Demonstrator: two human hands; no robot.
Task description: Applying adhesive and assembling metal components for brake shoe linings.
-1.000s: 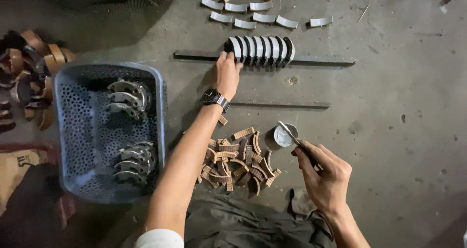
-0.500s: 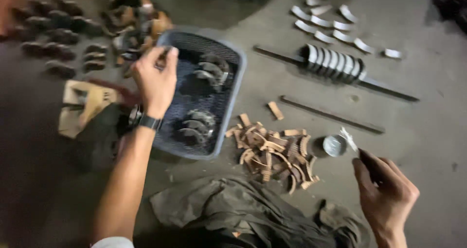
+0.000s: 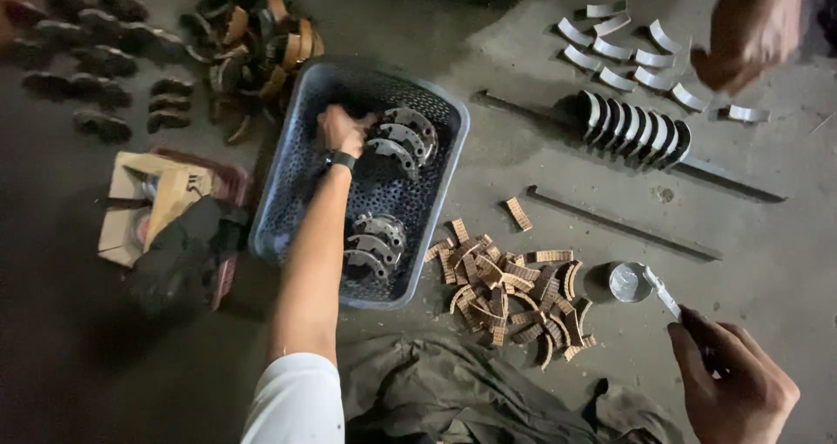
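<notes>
Left hand (image 3: 342, 130) is inside the basket (image 3: 453, 148), fingers closed on a shoe (image 3: 394, 135) near its far rim; five more shoes lie in two clusters, bare mesh between. Right hand (image 3: 732, 387) clamps a brush (image 3: 664, 294) beside one tin (image 3: 629, 282); open floor beyond.

You are looking straight down at a bare grey concrete floor (image 3: 767, 235), stained and dusty, with small scuffs and specks across it. No wall, window or furniture comes into your view; the floor fills it edge to edge. The light is dim and uneven: the right side of the floor is brighter and reads a paler grey, while the left side and the top left corner sink into deep shadow. A crumpled olive-grey cloth (image 3: 453, 400) lies spread on the floor at the bottom edge. A flattened brown cardboard box (image 3: 131, 209) sits on the floor at the left, half in shade
</notes>
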